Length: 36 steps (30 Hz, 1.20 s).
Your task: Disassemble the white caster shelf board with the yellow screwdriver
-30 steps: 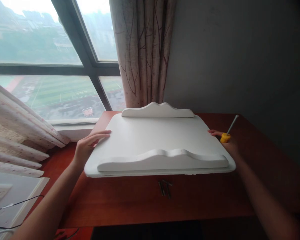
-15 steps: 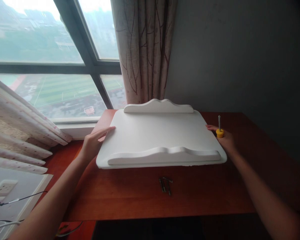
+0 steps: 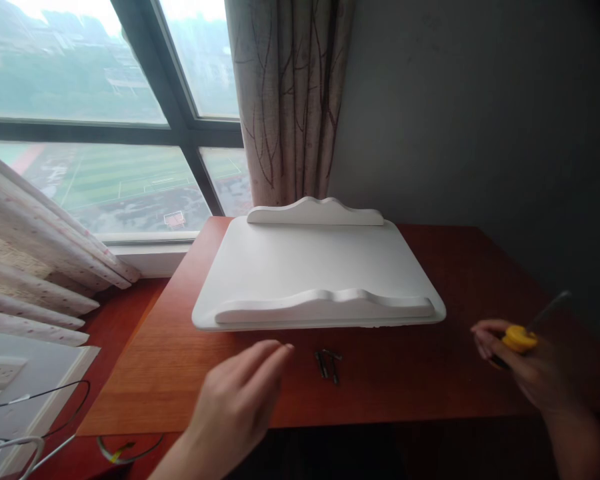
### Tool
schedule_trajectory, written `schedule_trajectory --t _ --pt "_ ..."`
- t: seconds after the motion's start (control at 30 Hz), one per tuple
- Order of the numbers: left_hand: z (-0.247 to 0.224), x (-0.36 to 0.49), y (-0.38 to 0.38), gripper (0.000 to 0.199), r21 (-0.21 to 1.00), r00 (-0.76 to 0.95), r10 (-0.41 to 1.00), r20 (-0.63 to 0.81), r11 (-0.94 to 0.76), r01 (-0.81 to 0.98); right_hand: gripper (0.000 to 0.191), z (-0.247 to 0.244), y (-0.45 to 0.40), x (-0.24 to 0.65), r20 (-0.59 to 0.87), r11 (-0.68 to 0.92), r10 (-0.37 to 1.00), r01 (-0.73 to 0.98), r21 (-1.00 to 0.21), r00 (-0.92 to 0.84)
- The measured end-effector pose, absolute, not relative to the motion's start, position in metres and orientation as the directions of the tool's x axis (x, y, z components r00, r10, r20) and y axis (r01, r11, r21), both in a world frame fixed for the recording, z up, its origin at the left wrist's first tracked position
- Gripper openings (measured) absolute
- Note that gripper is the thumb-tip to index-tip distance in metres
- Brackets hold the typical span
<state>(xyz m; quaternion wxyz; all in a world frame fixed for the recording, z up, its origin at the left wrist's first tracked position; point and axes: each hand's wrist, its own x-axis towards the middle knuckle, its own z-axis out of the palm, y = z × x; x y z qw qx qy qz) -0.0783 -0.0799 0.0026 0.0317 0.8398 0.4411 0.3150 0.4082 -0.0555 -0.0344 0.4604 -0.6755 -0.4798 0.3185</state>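
Observation:
A white board (image 3: pixel 310 257) with a wavy raised strip along its far edge and another along its near edge lies on the reddish-brown table (image 3: pixel 170 373). Several small dark screws (image 3: pixel 329 365) sit in a little pile in front of it. My left hand (image 3: pixel 243 393) is over the table's front part, left of the screws, fingers bent together and touching nothing visible; its fingertips are partly hidden. Over the table's right side, my right hand (image 3: pixel 523 360) is closed around a screwdriver (image 3: pixel 521 339) with a yellow handle, its metal shaft pointing up and right.
A window (image 3: pixel 130 173) and a patterned curtain (image 3: pixel 293 100) stand behind the table at the left. Another curtain (image 3: pixel 45 247) hangs at far left, above a wall socket (image 3: pixel 1 375) and loose cables (image 3: pixel 80 400). A grey wall (image 3: pixel 455 120) rises behind at the right.
Both hands have let go of the board's sides. My left hand has moved right and nearer, beside the screws; my right hand has moved right and nearer with the screwdriver. The board has hardly shifted.

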Motion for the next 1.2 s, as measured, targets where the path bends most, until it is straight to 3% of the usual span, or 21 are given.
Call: schedule_trajectory --t 0.07,0.17,0.27,0.37,0.57,0.73,1.2 --pt "-0.01 -0.043 -0.088 0.045 0.32 0.56 0.766 0.316 -0.642 0.697 0.032 -0.035 -0.082 0.407 -0.059 -0.142 0.983 0.508 -0.85 0.176" --pt "-0.026 -0.011 -0.082 0.039 0.311 0.543 0.835 0.089 -0.542 0.781 0.033 -0.04 -0.107 0.397 -0.142 -0.122 0.989 0.684 -0.719 0.028" --pt "-0.034 0.003 -0.07 0.047 0.296 0.523 0.853 0.003 -0.5 0.814 0.036 -0.047 -0.117 0.378 -0.174 -0.089 0.984 0.758 -0.646 -0.033" --pt "-0.035 0.008 -0.063 0.04 0.306 0.536 0.842 -0.052 -0.498 0.812 0.035 -0.052 -0.116 0.356 -0.143 -0.071 0.989 0.781 -0.621 -0.024" --pt "-0.031 -0.001 -0.064 0.03 0.343 0.551 0.832 -0.065 -0.5 0.795 0.029 -0.04 -0.099 0.32 -0.215 0.006 0.96 0.784 -0.62 -0.178" --pt "-0.026 -0.015 -0.064 0.033 0.356 0.562 0.826 -0.042 -0.513 0.781 0.028 -0.034 -0.09 0.304 -0.204 0.078 0.948 0.798 -0.597 -0.245" --pt "-0.033 -0.014 -0.057 0.015 0.324 0.603 0.797 0.013 -0.575 0.752 0.024 -0.041 -0.092 0.3 -0.169 0.11 0.956 0.826 -0.552 -0.241"
